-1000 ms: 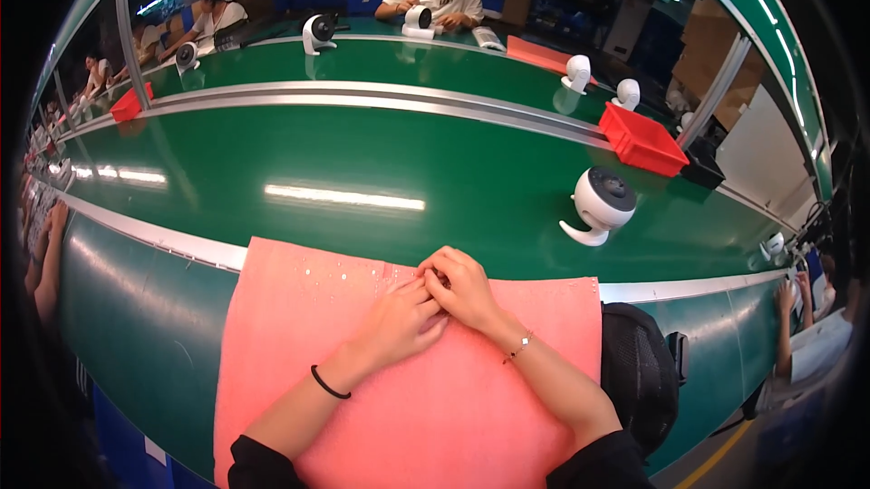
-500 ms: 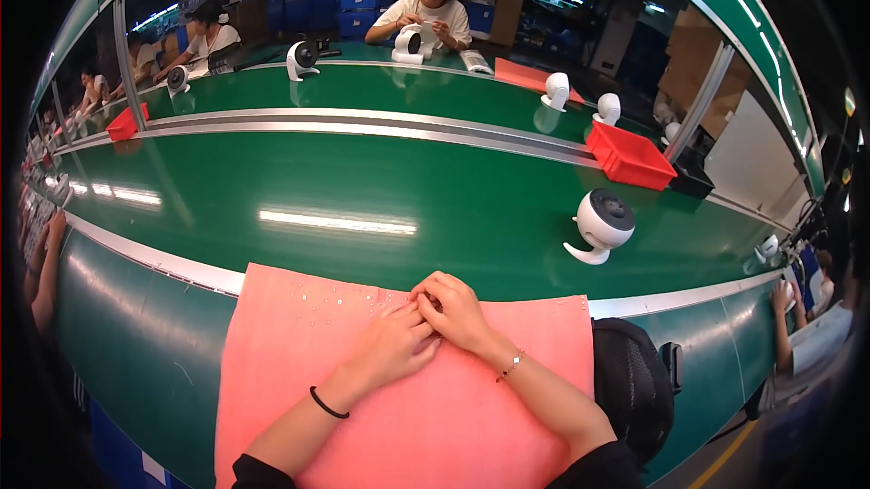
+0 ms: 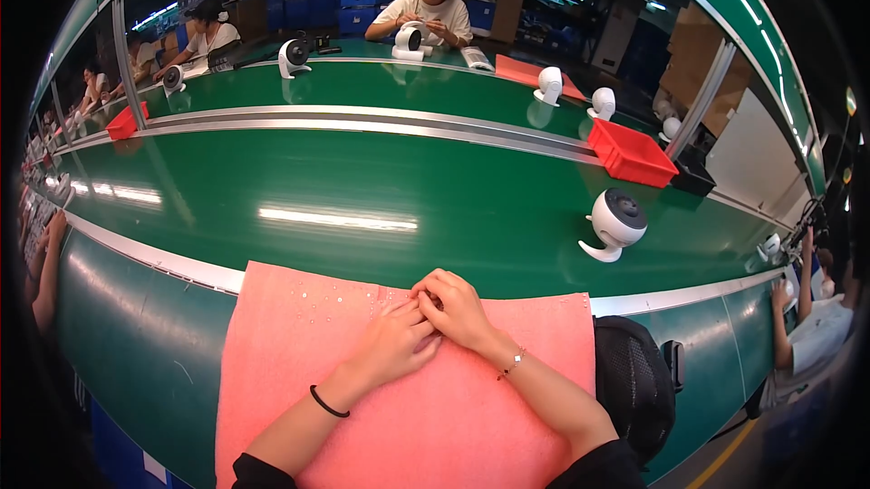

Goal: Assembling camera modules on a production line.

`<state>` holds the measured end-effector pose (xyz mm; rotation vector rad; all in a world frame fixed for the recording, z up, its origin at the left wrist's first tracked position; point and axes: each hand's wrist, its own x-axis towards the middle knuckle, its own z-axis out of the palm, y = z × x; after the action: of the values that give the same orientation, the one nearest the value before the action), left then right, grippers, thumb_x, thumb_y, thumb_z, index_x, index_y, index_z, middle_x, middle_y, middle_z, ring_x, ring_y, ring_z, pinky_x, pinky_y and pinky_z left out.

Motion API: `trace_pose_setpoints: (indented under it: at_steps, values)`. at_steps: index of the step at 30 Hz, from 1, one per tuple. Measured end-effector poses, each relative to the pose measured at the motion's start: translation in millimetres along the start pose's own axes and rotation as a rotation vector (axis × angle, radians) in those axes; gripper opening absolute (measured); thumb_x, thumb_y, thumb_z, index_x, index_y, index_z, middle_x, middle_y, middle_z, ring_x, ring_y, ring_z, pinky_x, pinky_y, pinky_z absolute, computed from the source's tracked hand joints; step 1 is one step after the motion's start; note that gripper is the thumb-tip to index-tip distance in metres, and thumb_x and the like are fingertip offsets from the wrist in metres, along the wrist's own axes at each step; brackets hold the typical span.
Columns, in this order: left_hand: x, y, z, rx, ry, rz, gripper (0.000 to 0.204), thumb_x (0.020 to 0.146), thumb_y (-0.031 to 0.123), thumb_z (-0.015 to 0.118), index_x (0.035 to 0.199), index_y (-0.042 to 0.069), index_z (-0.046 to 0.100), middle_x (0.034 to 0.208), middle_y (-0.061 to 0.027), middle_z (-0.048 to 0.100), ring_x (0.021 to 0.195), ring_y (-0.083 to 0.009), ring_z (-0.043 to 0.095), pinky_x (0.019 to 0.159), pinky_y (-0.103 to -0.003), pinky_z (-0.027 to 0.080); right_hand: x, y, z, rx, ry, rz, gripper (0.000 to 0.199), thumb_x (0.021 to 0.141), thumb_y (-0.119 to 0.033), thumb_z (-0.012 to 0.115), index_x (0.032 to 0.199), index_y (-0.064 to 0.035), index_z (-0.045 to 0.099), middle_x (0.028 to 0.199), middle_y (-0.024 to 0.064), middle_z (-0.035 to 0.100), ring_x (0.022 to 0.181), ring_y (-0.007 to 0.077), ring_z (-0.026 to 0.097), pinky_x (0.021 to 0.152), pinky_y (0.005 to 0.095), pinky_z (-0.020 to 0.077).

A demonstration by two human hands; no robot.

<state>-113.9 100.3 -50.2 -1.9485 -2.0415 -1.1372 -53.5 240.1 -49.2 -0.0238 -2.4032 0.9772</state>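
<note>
Hands [image 3: 426, 326] meet fingertip to fingertip on pink mat [image 3: 299, 353]

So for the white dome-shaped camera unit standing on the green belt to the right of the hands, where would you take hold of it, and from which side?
Probably the round head of the white camera unit, taken from above with fingers on its two sides. The head is the widest, most exposed part. It stands upright on a thin curved foot that lies low on the green belt and offers little to grasp. The dark lens face is best left untouched.

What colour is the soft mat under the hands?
The mat is salmon pink, seen best in the head view.
</note>
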Motion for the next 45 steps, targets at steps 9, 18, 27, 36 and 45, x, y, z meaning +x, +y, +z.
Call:
trace_pose_setpoints:
  at_steps: [9, 18, 27, 36, 45]
  values:
    - [-2.8, 2.0, -2.9, 0.018, -0.093, -0.029, 0.023, 0.075, 0.014, 0.062, 0.096, 0.003, 0.061, 0.102, -0.0143, 0.059, 0.101, -0.0280, 0.054, 0.092, -0.040, 0.042, -2.3, -3.3, 0.2, 0.007, 0.000, 0.015, 0.012, 0.082, -0.010, 0.052, 0.078, -0.0021, 0.060, 0.078, 0.0090, 0.056, 0.076, 0.0266, 0.055, 0.067, 0.0370, 0.0454]
    - [-1.7, 6.9, -6.8, 0.211, -0.165, -0.095, 0.036, 0.082, 0.018, 0.054, 0.114, 0.000, 0.056, 0.117, -0.0170, 0.056, 0.110, -0.0281, 0.052, 0.096, -0.042, 0.038, 5.9, 11.7, -19.1, -0.024, 0.289, 0.085, 0.022, 0.069, 0.013, 0.042, 0.077, -0.0002, 0.059, 0.074, 0.0113, 0.059, 0.071, 0.0246, 0.059, 0.063, 0.0337, 0.0470]
    - [15.5, 6.0, -28.8, 0.180, -0.186, -0.285, 0.023, 0.082, 0.020, 0.056, 0.093, 0.002, 0.062, 0.083, -0.0141, 0.065, 0.076, -0.0260, 0.063, 0.074, -0.041, 0.049, 11.0, 21.2, -29.9, 0.063, 0.311, 0.169, 0.022, 0.073, 0.013, 0.039, 0.076, 0.0016, 0.058, 0.072, 0.0112, 0.060, 0.065, 0.0192, 0.060, 0.057, 0.0294, 0.0463]
    - [81.8, -21.2, 52.2, 0.562, 0.231, -0.103, 0.003, 0.074, 0.010, 0.053, 0.076, 0.008, 0.053, 0.067, -0.0055, 0.056, 0.063, -0.0207, 0.057, 0.059, -0.033, 0.043, 10.1, 28.0, -30.6, 0.123, 0.513, 0.239, 0.023, 0.071, 0.011, 0.044, 0.083, 0.0001, 0.060, 0.080, 0.0084, 0.059, 0.058, 0.0130, 0.052, 0.053, 0.0261, 0.0424]
    - [82.3, -22.1, 58.9, 0.464, 0.146, -0.047, 0.015, 0.075, 0.010, 0.053, 0.090, 0.006, 0.052, 0.085, -0.0073, 0.050, 0.084, -0.0218, 0.050, 0.074, -0.033, 0.040, 12.6, 29.8, -31.0, 0.177, 0.521, 0.232, 0.027, 0.071, 0.009, 0.044, 0.093, 0.0002, 0.058, 0.089, 0.0063, 0.057, 0.064, 0.0099, 0.049, 0.060, 0.0236, 0.0432]
